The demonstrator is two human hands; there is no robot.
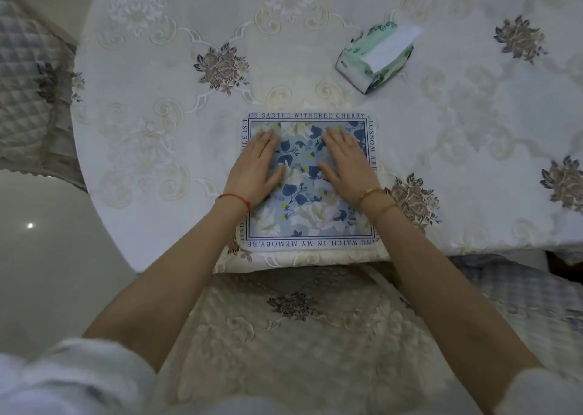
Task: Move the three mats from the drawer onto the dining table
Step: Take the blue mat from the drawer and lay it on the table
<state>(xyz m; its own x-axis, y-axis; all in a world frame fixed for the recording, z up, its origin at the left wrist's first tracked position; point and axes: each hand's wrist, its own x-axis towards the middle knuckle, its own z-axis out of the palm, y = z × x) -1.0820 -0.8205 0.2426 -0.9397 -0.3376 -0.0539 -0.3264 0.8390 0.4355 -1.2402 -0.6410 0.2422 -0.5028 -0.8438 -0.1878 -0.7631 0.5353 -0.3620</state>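
The dining table fills most of the view, round-edged and covered with a pale embroidered cloth whose skirt hangs over the near rim. All else is placed from the mat, a square blue floral piece with a white lettered border, which lies flat on the table close to the near edge, its near side almost at the rim. It may be a stack of mats rather than one; the edges are too soft to tell.

A quilted chair cushion sits well to the left of the mat, off the table. Both forearms reach forward over the hanging cloth, bare from pushed-up pale sleeves, and converge toward the mat from either side.

A green tissue pack lies beyond the mat and to its right, well apart from it, with a white sheet showing at the top.

The left hand lies palm down on the left part of the mat, fingers stretched out and together, pointing away, thumb splayed toward the mat's middle. The right hand mirrors it on the right part, flat and spread, gripping nothing. The two hands are apart, with the flower pattern showing between them.

A red string bracelet rings the left wrist at the mat's left border; gold bangles ring the right wrist at its right border.
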